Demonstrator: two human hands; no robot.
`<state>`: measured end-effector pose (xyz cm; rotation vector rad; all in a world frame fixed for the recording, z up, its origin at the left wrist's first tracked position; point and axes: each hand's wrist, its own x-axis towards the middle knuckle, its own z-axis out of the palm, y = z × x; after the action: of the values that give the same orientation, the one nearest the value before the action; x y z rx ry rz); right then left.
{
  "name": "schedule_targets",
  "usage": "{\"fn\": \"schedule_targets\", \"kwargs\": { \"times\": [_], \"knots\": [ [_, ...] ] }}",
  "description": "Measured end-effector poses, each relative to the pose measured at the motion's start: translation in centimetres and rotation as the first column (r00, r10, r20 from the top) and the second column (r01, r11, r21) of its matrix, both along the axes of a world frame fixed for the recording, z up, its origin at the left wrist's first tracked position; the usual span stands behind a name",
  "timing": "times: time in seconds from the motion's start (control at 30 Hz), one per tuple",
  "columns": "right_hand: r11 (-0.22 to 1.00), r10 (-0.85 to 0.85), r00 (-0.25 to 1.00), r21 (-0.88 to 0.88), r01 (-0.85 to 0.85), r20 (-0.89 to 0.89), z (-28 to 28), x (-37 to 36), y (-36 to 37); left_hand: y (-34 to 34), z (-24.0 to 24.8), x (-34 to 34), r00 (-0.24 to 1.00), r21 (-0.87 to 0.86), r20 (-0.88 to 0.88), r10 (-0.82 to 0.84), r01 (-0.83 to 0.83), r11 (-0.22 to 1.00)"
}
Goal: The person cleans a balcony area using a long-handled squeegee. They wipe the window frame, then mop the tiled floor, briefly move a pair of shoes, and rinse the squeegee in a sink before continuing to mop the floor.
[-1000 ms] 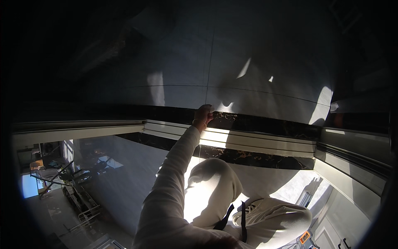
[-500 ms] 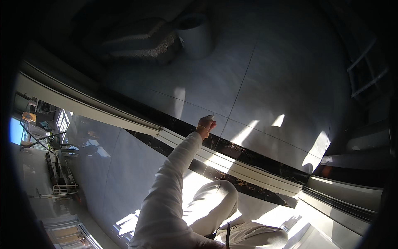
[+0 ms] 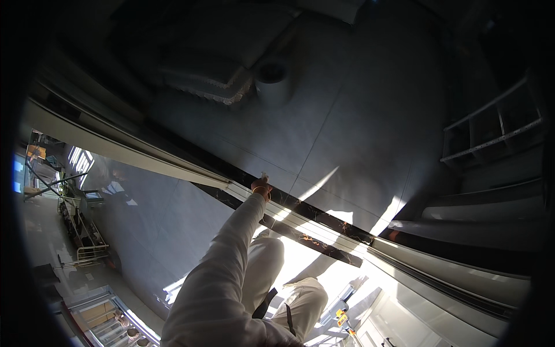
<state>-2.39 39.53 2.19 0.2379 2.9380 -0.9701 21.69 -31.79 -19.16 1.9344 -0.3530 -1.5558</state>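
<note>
My left hand (image 3: pixel 261 188), in a white sleeve (image 3: pixel 222 260) with a thin band at the wrist, reaches forward over the door-sill track (image 3: pixel 283 214). Its fingers are closed around a small whitish piece (image 3: pixel 265 175), too small to name, which sticks out beyond the fingertips. The hand is above the dark marbled stone strip (image 3: pixel 228 169) along the far side of the track. My right hand is not in view.
On the shaded tiled floor beyond stand a round bucket-like container (image 3: pixel 273 87) and a stacked bundle (image 3: pixel 214 75). A metal ladder-like frame (image 3: pixel 491 124) is at right. An orange-and-grey tool (image 3: pixel 342 318) lies lower right. Racks and a cart (image 3: pixel 87 254) stand at left.
My left hand has drawn back toward me and to the left, from over the floor tiles to the stone strip, still closed on the whitish piece. The view has shifted; the orange-and-grey tool now shows.
</note>
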Motion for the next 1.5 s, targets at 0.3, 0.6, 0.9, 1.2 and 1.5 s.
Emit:
{"fn": "schedule_targets", "kwargs": {
  "times": [0.3, 0.6, 0.9, 1.2, 1.5],
  "knots": [
    [0.974, -0.085, 0.994, 0.204, 0.098, -0.069, 21.1, 12.4, -2.2, -22.1, 7.8, 2.5, 0.964, -0.110, -0.267, 0.002, -0.033, 0.993],
    [0.953, -0.045, 0.971, 0.280, 0.112, -0.235, 34.1, 16.1, 1.7, -40.9, 23.7, -8.8, 0.814, -0.075, -0.019, -0.581, 0.578, 0.813],
    [0.888, -0.440, 0.869, -0.257, 0.382, -0.227, 39.9, 13.4, 1.9, -8.4, 21.6, -6.7, 0.755, 0.339, -0.502, -0.423, 0.621, 0.707],
    [0.926, -0.321, 0.827, -0.335, 0.173, -0.462, 48.2, 26.2, -5.0, 34.4, 36.2, 1.3, 0.140, 0.195, -0.979, -0.148, 0.853, -0.484],
    [0.981, -0.083, 0.993, -0.184, 0.066, -0.087, 53.0, 43.5, -7.2, 61.1, 42.8, 3.4, 0.062, 0.215, -0.969, -0.238, 0.683, -0.698]
  ]
}}
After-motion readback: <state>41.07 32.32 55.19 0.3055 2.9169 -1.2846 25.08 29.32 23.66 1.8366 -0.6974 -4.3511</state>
